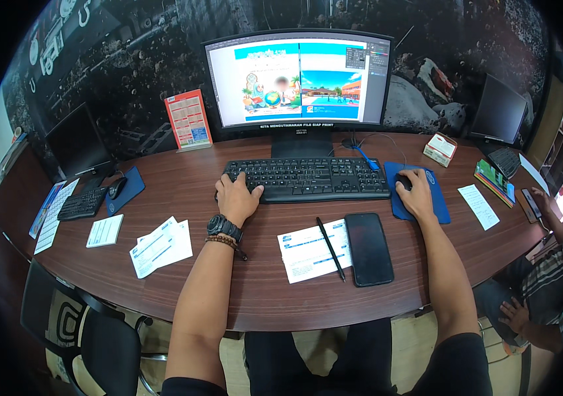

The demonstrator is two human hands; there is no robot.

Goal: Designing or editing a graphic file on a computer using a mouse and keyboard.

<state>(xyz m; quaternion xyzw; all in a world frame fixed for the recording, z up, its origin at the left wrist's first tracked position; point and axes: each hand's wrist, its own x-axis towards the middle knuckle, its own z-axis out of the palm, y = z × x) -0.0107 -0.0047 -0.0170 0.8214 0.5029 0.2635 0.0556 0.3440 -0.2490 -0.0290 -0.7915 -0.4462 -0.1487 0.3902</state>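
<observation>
My left hand (235,195), with a black watch and beaded bracelets at the wrist, rests with fingers spread on the left end of the black keyboard (308,178). My right hand (415,191) is closed over a dark mouse (403,182) on a blue mat (437,206). Between my forearms lie printed slips (304,254), a black pen (331,247) and a dark smartphone (369,249). Ahead, a large monitor (298,82) shows a two-page illustrated layout. More paper slips (159,247) lie left of my left arm.
A red desk calendar (188,119) and small box (440,148) stand behind. Side monitors (77,142) (498,109) have keyboards. Notepads (493,181) and papers lie on the desk (262,303). A co-worker (552,284) sits at right, holding something. A black chair (103,340) is at lower left.
</observation>
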